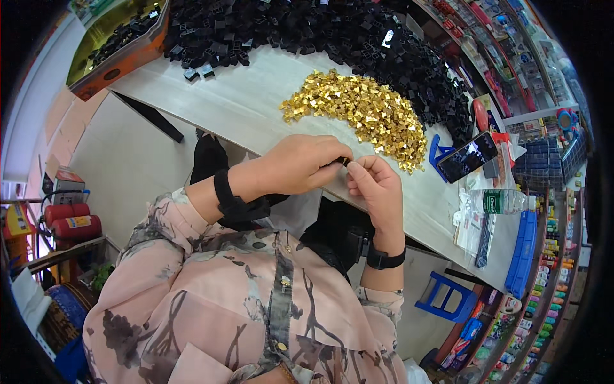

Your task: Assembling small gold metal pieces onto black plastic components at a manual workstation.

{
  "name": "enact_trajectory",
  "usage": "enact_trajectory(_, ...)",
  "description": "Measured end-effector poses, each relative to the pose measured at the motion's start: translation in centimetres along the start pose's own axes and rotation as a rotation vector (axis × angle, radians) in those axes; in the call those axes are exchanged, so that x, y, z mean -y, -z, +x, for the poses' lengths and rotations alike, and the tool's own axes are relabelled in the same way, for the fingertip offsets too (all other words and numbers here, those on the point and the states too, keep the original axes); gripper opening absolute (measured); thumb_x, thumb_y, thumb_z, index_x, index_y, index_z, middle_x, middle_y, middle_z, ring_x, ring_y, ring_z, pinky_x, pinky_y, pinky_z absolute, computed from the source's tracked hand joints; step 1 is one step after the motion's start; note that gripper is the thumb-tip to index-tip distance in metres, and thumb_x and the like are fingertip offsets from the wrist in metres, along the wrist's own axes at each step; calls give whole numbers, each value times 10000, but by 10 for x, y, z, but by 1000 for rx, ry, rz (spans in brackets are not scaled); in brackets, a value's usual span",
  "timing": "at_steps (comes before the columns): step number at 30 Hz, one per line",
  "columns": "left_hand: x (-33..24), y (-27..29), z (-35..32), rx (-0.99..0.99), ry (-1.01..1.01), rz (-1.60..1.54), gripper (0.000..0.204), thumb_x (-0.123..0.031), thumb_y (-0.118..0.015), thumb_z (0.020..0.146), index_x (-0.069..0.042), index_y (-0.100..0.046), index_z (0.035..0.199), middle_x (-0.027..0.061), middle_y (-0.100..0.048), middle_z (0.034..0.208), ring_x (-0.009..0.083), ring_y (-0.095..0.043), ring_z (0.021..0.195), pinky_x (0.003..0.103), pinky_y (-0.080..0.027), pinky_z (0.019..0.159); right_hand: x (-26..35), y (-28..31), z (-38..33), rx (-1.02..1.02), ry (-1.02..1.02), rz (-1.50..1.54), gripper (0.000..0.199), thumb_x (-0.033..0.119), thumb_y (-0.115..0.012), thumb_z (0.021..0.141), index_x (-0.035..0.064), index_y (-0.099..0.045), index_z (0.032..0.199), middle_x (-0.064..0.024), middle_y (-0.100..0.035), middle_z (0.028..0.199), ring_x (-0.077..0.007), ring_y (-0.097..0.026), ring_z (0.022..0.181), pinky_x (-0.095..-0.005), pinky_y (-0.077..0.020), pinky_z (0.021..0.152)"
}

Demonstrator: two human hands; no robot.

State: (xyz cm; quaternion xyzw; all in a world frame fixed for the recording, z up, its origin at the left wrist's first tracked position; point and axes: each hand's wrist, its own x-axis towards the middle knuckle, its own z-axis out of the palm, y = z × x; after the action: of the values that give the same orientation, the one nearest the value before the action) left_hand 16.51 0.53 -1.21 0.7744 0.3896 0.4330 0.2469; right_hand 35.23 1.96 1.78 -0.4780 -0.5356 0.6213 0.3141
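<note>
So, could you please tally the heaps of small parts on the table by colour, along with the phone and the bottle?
Gold heap: 1
Black heap: 1
Phone: 1
Clear bottle: 1
Total: 4
The left hand and right hand pinch a small black part between them at the table edge.
</note>
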Motion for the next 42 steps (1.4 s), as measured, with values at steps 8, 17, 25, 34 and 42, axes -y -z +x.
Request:
enact_trajectory(8,4,2,0,-23,-46,-44,202,-74,-576,804,-53,-598,1004,122,-619,871,320,-598,781,377,-476,662,1,2,4,20,11,-79,143,209,-632,885,73,-590,876,20,-598,751,-36,-529,636,-163,-406,563)
enact_trajectory(17,-4,24,-15,-84,324,-533,208,-65,-565,830,-24,-576,1034,57,-631,860,157,-607,748,277,-473,627,-3,-25,14,72,118,38,186,229,-633,888,46,-601,903,26,-590,763,-28,-519,658,-173,-412,586)
enact_trajectory(25,20,128,-59,-694,499,-1129,164,-141,-519,915,-55,-557,1049,40,-597,841,72,-535,681,175,-377,499,-4,-70,41,-69,593,-594,172,177,-643,846,51,-624,961,-16,-597,846,-110,-554,650,-234,-446,589)
enact_trajectory(34,46,172,-73,-538,547,48,245,-260,-588,863,-29,-538,928,80,-624,787,179,-599,686,290,-472,601,-1,-74,50,-192,768,-965,125,128,-647,806,57,-643,908,-94,-586,827,-213,-585,663,-303,-477,605)
enact_trajectory(42,46,170,-63,-232,553,803,292,-247,-596,826,-110,-531,1076,154,-622,826,340,-602,799,416,-458,671,-8,-39,41,-248,644,-815,117,118,-638,821,20,-635,885,-68,-602,796,-157,-587,637,-272,-470,581)
